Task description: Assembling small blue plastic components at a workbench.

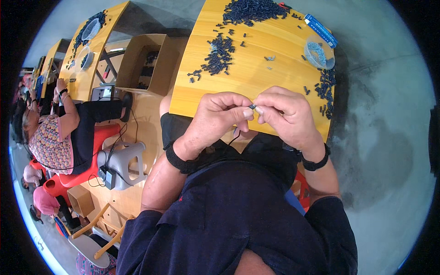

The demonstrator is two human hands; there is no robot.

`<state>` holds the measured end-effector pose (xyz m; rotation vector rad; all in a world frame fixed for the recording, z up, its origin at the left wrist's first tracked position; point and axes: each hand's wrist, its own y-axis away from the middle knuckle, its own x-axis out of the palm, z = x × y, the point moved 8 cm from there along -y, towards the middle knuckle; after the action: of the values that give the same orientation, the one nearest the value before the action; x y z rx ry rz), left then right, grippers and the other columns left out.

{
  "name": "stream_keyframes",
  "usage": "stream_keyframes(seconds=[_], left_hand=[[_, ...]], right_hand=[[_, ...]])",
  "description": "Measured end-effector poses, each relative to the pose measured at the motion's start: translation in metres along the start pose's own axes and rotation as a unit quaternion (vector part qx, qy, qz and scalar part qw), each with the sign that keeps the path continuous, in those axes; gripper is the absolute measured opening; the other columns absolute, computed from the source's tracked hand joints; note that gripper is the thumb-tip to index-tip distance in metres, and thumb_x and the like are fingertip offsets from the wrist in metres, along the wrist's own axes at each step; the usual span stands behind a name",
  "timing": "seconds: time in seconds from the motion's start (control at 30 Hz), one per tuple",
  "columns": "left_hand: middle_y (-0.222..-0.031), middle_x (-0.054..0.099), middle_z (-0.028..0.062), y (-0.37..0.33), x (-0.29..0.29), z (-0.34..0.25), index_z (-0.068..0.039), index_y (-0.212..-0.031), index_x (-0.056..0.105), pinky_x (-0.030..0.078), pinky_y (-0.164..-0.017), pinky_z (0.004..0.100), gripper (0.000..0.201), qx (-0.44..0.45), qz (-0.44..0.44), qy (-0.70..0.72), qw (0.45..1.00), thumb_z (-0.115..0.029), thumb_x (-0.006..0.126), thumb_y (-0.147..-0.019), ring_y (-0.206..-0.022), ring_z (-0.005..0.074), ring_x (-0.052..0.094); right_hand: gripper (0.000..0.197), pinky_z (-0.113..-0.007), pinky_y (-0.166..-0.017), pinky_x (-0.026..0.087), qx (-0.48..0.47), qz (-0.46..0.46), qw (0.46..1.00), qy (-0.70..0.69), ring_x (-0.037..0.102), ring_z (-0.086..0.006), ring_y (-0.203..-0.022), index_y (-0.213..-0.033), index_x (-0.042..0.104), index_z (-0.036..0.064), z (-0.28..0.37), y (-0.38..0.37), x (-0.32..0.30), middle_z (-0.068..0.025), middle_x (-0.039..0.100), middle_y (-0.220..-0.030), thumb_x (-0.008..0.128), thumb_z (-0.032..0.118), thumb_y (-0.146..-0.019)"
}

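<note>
Both hands meet in front of my chest, over the near edge of the yellow wooden table [238, 75]. My left hand [221, 114] pinches a small black piece [252, 106] between thumb and forefinger. From the other side my right hand [286, 111] closes its thumb and fingertips on the same piece. Most of the piece is hidden by the fingertips, so its exact kind cannot be made out. Small black cylindrical pieces [220, 55] lie in a loose heap beyond my left hand. Two small light-coloured bits [270, 58] rest in the middle of the table.
A large heap of black pieces [252, 10] covers the far edge. At the right stand a clear tub [331, 63] with small bluish parts and a blue box [321, 31]; more black pieces [326, 87] lie nearby. Left are a cardboard box [130, 64], grey stool [121, 176] and a seated person [55, 137].
</note>
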<state>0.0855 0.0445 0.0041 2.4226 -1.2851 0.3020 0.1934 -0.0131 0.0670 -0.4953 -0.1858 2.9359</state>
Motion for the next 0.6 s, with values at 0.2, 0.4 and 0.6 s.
stream_keyframes(seconds=[0.2,0.4,0.6], left_hand=[[-0.077,0.065,0.0022,-0.0025,-0.0006,0.0017,-0.001,-0.093,0.064,0.051,-0.054,0.02,0.01,-0.013,0.004,-0.005,1.0,-0.009,0.064,-0.086,-0.061,0.0072,0.06],[-0.077,0.064,0.0028,-0.0043,-0.0012,0.003,-0.001,-0.093,0.064,0.051,-0.055,0.0204,0.01,-0.018,0.01,-0.012,1.0,-0.007,0.064,-0.086,-0.061,0.0078,0.06],[-0.077,0.064,0.0024,-0.0076,-0.0023,0.0044,0.0,-0.093,0.065,0.05,-0.056,0.0203,0.01,-0.014,0.01,-0.013,1.0,-0.006,0.065,-0.085,-0.062,0.0078,0.06]], right_hand=[[0.009,-0.031,-0.057,0.047,-0.092,-0.041,0.992,0.076,0.06,-0.0217,-0.066,-0.087,0.063,-0.0016,0.0052,0.007,0.0006,-0.0115,0.059,-0.076,0.06,-0.005,-0.079],[0.008,-0.036,-0.056,0.046,-0.057,-0.016,0.995,0.074,0.057,-0.029,-0.064,-0.085,0.058,-0.0008,0.0004,0.0034,0.0032,-0.0138,0.056,-0.072,0.059,-0.004,-0.078],[0.005,-0.039,-0.055,0.044,-0.062,0.026,0.991,0.116,0.057,-0.0324,-0.064,-0.084,0.057,0.0,0.0017,-0.0022,0.0023,-0.0153,0.054,-0.071,0.057,-0.002,-0.079]])
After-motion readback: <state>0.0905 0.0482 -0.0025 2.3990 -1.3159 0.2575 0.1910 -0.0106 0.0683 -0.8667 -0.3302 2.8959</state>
